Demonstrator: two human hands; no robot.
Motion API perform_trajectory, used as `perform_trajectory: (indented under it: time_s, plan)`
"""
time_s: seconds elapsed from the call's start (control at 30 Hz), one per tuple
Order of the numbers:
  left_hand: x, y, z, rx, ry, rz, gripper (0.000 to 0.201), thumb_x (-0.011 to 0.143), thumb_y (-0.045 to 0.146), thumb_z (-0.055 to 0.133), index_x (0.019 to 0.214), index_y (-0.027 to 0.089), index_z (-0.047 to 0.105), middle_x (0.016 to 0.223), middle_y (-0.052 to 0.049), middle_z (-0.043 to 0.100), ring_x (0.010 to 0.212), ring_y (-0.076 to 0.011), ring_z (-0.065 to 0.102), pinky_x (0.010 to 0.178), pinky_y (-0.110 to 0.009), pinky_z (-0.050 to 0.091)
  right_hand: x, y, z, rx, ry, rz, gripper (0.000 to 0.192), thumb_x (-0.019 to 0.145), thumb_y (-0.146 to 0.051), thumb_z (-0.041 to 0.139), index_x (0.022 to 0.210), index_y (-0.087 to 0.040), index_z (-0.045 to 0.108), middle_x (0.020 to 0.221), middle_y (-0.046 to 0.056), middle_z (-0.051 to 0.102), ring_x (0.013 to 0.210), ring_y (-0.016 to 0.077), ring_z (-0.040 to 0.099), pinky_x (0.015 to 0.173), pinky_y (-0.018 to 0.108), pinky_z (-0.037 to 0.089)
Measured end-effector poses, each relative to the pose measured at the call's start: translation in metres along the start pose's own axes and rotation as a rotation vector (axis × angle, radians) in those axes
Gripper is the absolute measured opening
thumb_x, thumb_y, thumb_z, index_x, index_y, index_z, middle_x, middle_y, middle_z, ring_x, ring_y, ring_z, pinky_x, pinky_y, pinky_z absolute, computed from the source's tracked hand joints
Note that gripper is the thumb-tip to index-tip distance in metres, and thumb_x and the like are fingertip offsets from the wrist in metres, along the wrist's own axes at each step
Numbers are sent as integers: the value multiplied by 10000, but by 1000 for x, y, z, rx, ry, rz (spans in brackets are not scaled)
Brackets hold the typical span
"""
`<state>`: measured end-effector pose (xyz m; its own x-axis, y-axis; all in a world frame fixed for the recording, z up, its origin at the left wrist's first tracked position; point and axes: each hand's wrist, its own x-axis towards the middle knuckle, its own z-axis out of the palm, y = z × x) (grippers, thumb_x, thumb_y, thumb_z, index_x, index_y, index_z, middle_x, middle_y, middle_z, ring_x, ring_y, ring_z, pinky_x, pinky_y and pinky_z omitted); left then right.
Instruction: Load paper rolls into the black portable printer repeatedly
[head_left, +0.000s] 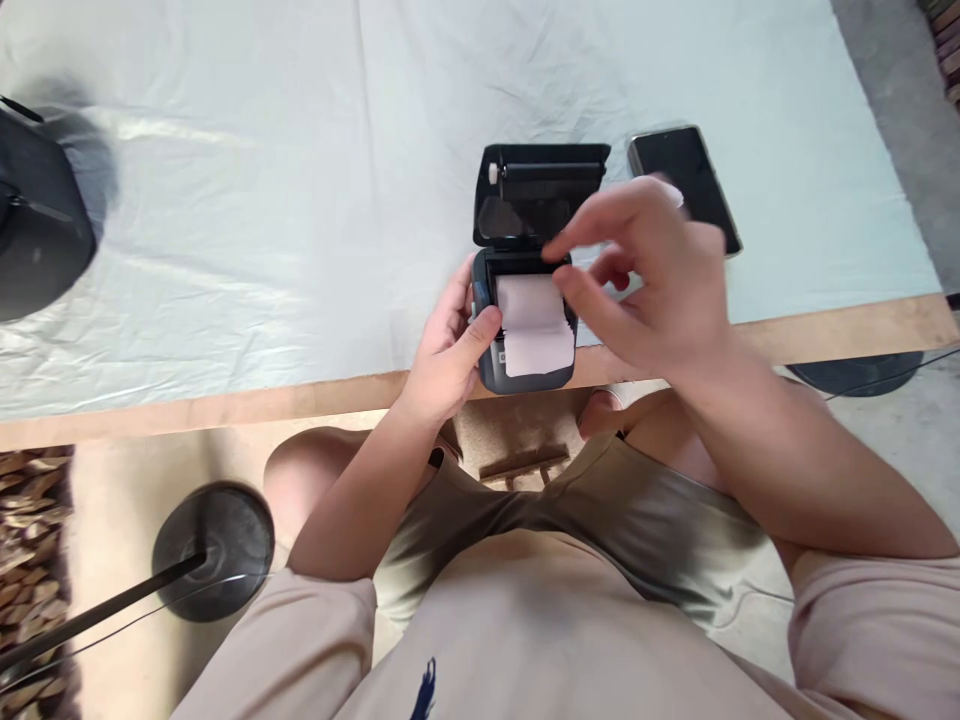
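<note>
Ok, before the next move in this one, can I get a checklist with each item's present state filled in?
1. Left hand holding the small printer: ok, gripping its left side.
2. Lid raised: ok, it stands open.
3. Paper roll inside the body: ok, its loose end lying over the front.
4. Right hand clear of the paper: cannot tell; it is blurred, thumb by the paper's edge.
5. Printer resting on the table: cannot tell; it overlaps the table's edge in view.
6. Phone apart from the printer: ok.
</note>
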<state>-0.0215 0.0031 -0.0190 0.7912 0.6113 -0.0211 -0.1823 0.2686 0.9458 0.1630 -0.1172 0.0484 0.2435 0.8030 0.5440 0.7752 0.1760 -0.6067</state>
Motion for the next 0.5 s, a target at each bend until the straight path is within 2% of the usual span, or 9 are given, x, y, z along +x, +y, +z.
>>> perform_trajectory:
  time_s: [0.07, 0.13, 0.2, 0.3, 0.4, 0.5]
  plan:
    - [0, 0, -1, 8, -16, 4, 764, 963, 656, 824, 1612, 335, 580, 1768, -74, 589, 1722, -373, 489, 1403, -512, 512, 1, 5, 1, -191, -135, -62, 163, 1035, -284, 590, 1152, -270, 703, 1044, 14, 815, 727, 164, 700, 581, 354, 425]
    - [0, -1, -2, 21, -34, 19, 756, 974, 657, 810, 1618, 339, 575, 1778, -74, 575, 1738, -376, 464, 1419, -527, 493, 2, 10, 2, -343, -241, -58, 273, 990, -268, 608, 1227, -275, 741, 1059, 19, 830, 761, 194, 709, 593, 361, 367]
    - [0, -1, -3, 33, -41, 30, 755, 973, 660, 810, 1616, 338, 581, 1783, -73, 570, 1746, -377, 450, 1433, -535, 473, 4, 14, 3, -393, -336, -21, 297, 965, -305, 655, 1244, -285, 753, 1034, 33, 823, 800, 233, 715, 605, 356, 360]
    - [-1, -2, -4, 43, -43, 22, 751, 968, 668, 811, 1607, 340, 589, 1783, -70, 570, 1744, -379, 453, 1433, -535, 474, 9, 14, 4, -411, -424, 39, 274, 895, -368, 768, 1156, -285, 753, 825, 39, 732, 695, 246, 645, 605, 355, 392]
    - [-2, -4, -6, 49, -36, -3, 768, 966, 678, 807, 1618, 355, 562, 1745, -83, 606, 1700, -385, 519, 1373, -522, 544, 12, 4, -5, -298, -383, 93, 351, 847, -292, 820, 1188, -310, 741, 797, 15, 697, 635, 201, 580, 626, 375, 460]
    - [-2, -7, -7, 35, 32, -13, 862, 955, 684, 817, 1677, 381, 456, 1672, -95, 660, 1631, -372, 605, 1310, -514, 597, 9, -3, -23, 81, -294, 189, 420, 855, -252, 820, 1250, -329, 699, 1003, -9, 785, 598, 125, 539, 593, 348, 491]
